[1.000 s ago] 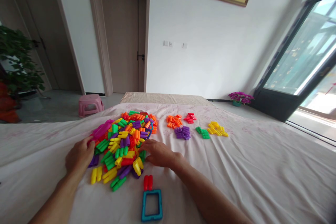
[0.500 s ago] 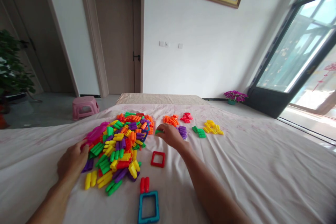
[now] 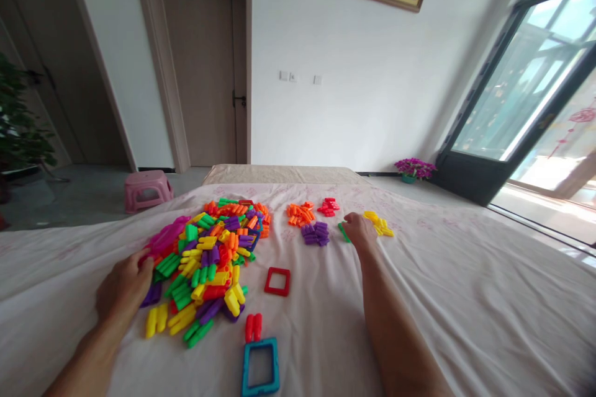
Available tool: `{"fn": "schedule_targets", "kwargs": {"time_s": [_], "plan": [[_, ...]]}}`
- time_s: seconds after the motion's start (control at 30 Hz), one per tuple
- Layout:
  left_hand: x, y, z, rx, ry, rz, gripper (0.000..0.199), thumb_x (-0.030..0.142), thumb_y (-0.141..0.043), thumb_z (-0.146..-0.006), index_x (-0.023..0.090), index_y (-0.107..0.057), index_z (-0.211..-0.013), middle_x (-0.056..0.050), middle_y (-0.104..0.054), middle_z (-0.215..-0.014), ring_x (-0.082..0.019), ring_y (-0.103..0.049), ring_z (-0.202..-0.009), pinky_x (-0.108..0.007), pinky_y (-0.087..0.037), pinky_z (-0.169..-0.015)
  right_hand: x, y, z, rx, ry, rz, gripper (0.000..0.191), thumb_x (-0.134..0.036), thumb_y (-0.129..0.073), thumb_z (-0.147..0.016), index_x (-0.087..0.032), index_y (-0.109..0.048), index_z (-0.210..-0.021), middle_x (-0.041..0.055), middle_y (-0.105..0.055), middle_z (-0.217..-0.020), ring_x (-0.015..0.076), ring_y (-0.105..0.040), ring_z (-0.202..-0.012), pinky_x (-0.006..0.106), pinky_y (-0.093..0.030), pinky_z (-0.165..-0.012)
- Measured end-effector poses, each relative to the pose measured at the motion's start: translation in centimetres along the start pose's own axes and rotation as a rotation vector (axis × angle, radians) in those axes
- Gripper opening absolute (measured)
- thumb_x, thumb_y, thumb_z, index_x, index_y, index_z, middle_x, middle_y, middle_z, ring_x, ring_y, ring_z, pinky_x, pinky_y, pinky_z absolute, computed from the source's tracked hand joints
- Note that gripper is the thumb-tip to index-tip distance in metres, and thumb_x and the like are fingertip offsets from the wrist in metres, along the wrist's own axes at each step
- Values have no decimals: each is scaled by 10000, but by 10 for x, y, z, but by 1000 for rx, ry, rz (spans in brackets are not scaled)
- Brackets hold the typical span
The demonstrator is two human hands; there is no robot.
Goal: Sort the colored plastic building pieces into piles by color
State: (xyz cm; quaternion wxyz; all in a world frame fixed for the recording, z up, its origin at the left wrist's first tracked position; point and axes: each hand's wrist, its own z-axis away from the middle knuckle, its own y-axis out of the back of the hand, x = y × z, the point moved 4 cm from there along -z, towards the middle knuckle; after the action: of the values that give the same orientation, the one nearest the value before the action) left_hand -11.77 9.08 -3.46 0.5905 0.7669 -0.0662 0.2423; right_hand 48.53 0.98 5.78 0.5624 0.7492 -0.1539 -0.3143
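Note:
A large mixed heap of coloured plastic pieces [image 3: 205,260] lies left of centre. At its left edge, my left hand [image 3: 125,282] has its fingers closed at the rim of a magenta piece [image 3: 168,232]; what it grips there is too small to make out. My right hand [image 3: 359,229] is over the small green pile [image 3: 343,232], fingers bent downward and mostly hiding the pieces under them. Beside it on the right is a yellow pile [image 3: 379,224]. To its left lie purple [image 3: 315,234], orange [image 3: 300,214] and red [image 3: 328,207] piles.
A red square frame [image 3: 277,281], a red piece [image 3: 253,327] and a blue square frame [image 3: 260,367] lie near the middle of the cloth-covered table [image 3: 321,335]. A pink stool [image 3: 148,191] stands beyond the table at the left.
My right hand has moved right, from beside the purple pile to the green pile, carrying a green piece. The purple pile is now fully exposed. My left hand has stayed at the heap.

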Motion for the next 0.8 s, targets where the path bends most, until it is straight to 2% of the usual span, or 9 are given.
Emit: {"fn": "schedule_targets", "kwargs": {"time_s": [0.1,0.2,0.27,0.37,0.43,0.5,0.6,0.7,0.8], "plan": [[1,1,2,5,5,12,643,498,-258,-1015,163,-647,-1403,-225,-693,-1343,-385,-671,-1137,-494,-504,-916,-24,2,6,8,134,-126,323,-248,-609,-916,-247,-787,-1186,91,-787,-1169,258,-713,-1106,296,-495,-832],[3,4,3,19,8,32,632,484,-295,-1000,154,-660,-1397,-229,-698,-1330,-395,-669,-1138,-504,-514,-927,-67,-2,24,-106,369,-295,272,-207,-645,-891,-218,-800,-1114,60,-802,-1107,219,-728,-1038,272,-501,-852],[4,5,3,18,18,35,627,478,-320,-987,147,-672,-1387,-230,-697,-1334,-399,-666,-1143,-505,-514,-937,-98,-7,45,-240,545,-392,240,-179,-669,-867,-194,-805,-1064,51,-807,-1040,201,-736,-968,263,-511,-834],[5,5,2,3,38,36,626,485,-325,-982,169,-666,-1402,-210,-688,-1365,-390,-664,-1162,-490,-509,-951,-135,-20,86,-512,743,-470,227,-166,-713,-840,-182,-808,-1046,40,-806,-962,183,-739,-881,245,-521,-773],[6,5,3,-3,46,39,634,492,-317,-985,177,-657,-1417,-204,-683,-1379,-389,-661,-1175,-484,-507,-953,-153,-29,115,-669,839,-442,252,-170,-748,-824,-193,-809,-1068,24,-804,-938,175,-736,-851,226,-511,-731],[7,5,3,6,44,39,633,493,-321,-985,175,-661,-1413,-205,-687,-1370,-388,-662,-1171,-480,-507,-951,-166,-35,140,-756,934,-363,282,-174,-778,-810,-204,-810,-1088,12,-801,-937,165,-729,-836,209,-489,-698],[8,6,5,25,37,37,627,494,-326,-986,176,-674,-1399,-201,-700,-1348,-380,-666,-1162,-470,-509,-942,-179,-42,169,-760,1070,-238,297,-190,-792,-818,-206,-808,-1114,19,-801,-999,164,-723,-872,206,-469,-701],[9,7,6,14,43,26,640,500,-304,-987,180,-671,-1403,-196,-698,-1355,-373,-666,-1172,-460,-510,-946,-186,-44,186,-662,1170,-143,288,-231,-797,-850,-217,-801,-1137,40,-789,-1097,198,-712,-996,232,-467,-754],[11,9,6,0,54,9,646,489,-285,-988,185,-665,-1413,-191,-696,-1363,-366,-667,-1178,-459,-511,-950,-188,-42,190,-573,1216,-93,231,-246,-777,-895,-215,-798,-1123,56,-774,-1146,219,-690,-1073,253,-455,-791]]}}
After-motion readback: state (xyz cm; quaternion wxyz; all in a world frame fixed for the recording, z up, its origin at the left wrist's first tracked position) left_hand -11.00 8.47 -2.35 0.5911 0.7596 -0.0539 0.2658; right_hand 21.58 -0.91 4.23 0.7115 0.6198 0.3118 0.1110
